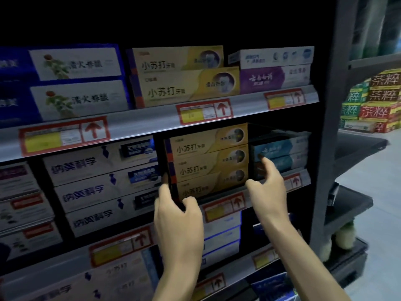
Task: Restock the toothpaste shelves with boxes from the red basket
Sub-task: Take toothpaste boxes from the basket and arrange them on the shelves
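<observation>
Three yellow toothpaste boxes [206, 161] form a stack at the front of the middle shelf [225, 205]. My left hand [178, 216] grips the stack's lower left corner, thumb on the front face of the bottom box. My right hand [267, 183] holds the stack's right end, fingers reaching up along its side. Teal boxes [288, 151] stand just right of the stack. Two more yellow boxes [184, 77] lie on the shelf above. The red basket is not in view.
White and blue boxes [102, 183] fill the shelf left of the stack. Price tags with red arrows [65, 135] line the shelf rails. A dark upright post [325, 148] ends the unit on the right; beyond it stand stacked green and red boxes [373, 101].
</observation>
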Available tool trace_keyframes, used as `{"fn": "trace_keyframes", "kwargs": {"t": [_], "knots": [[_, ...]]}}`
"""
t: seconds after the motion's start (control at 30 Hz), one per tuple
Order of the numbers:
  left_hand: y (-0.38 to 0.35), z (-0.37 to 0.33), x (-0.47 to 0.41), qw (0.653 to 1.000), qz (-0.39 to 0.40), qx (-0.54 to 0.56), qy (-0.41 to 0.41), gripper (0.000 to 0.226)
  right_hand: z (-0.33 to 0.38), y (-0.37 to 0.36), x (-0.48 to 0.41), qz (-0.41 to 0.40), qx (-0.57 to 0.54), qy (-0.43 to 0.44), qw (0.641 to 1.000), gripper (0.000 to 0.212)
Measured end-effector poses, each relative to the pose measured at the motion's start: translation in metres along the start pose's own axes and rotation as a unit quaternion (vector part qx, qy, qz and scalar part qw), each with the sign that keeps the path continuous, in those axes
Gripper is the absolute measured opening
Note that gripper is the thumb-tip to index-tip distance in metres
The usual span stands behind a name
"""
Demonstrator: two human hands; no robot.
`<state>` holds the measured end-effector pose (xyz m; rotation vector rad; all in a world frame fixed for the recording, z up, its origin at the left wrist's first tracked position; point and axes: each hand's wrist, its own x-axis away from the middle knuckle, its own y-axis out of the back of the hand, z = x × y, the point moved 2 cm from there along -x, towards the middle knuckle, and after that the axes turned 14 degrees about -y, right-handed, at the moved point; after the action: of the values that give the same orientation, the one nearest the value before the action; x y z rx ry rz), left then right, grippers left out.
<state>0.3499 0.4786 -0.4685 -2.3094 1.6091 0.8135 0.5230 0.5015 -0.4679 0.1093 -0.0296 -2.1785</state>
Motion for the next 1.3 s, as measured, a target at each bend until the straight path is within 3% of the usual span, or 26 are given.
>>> {"fn": "trace_keyframes", "kwargs": {"t": [0.37,0.43,0.63,0.8,0.97,1.13,1.3], "knots": [[-0.007,0.004,-0.002,0.999,-0.025,-0.038,-0.003,0.031,-0.013,-0.024,-0.024,0.043,0.043,-0.071,0.996,0.078],[-0.006,-0.002,-0.001,0.999,-0.032,-0.034,-0.008,0.036,-0.013,-0.025,-0.023,0.048,0.028,-0.077,0.996,0.080],[-0.005,-0.003,0.001,0.999,-0.043,-0.008,-0.009,0.040,-0.013,-0.020,-0.020,0.035,0.040,-0.062,0.997,0.081],[-0.003,0.000,0.001,0.998,-0.056,0.004,-0.014,0.018,-0.010,-0.019,-0.013,0.035,0.050,-0.049,0.997,0.077],[-0.002,0.001,0.001,0.998,-0.046,0.025,-0.031,0.020,-0.009,-0.017,-0.013,0.030,0.066,-0.038,0.997,0.055],[0.011,-0.004,0.013,0.996,-0.051,0.070,-0.031,0.045,-0.007,-0.009,-0.007,0.001,0.022,-0.021,1.000,0.074],[0.047,0.024,0.059,0.990,-0.132,0.038,-0.019,0.046,-0.021,0.016,0.021,0.017,0.012,0.021,1.000,0.062]]}}
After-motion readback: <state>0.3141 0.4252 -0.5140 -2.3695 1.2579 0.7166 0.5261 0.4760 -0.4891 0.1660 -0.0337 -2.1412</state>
